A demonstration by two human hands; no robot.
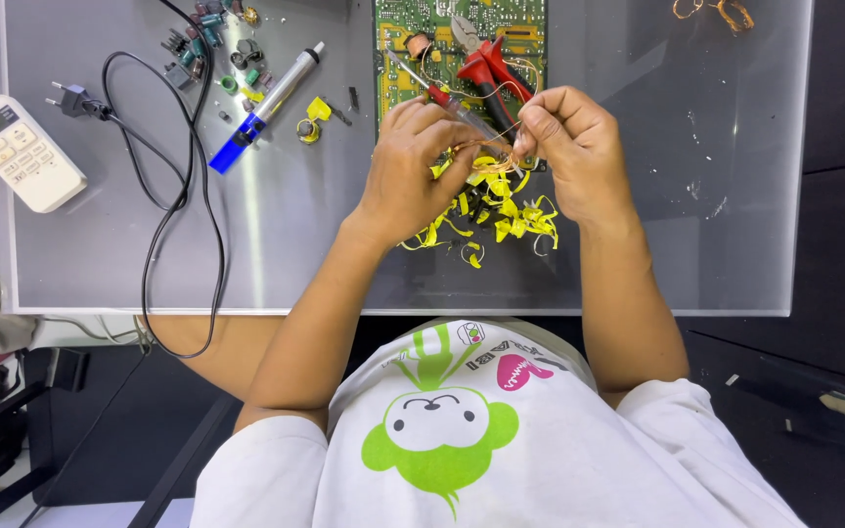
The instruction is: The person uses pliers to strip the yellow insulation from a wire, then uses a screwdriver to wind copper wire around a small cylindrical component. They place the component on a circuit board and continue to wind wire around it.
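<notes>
Near the worktop's [276,254] far edge, the left hand [411,161] grips a small coil, mostly hidden, while the right hand [567,147] pinches its copper wire [497,134], strung between them above yellow tape scraps [506,210].

Bright, even light falls from overhead, and the picture is sharp across most of the frame. The grey counter [638,196] shows a soft pale sheen left of centre, with faint streaky reflections. Shadows are short and weak. The lower corners fall dim.
</notes>
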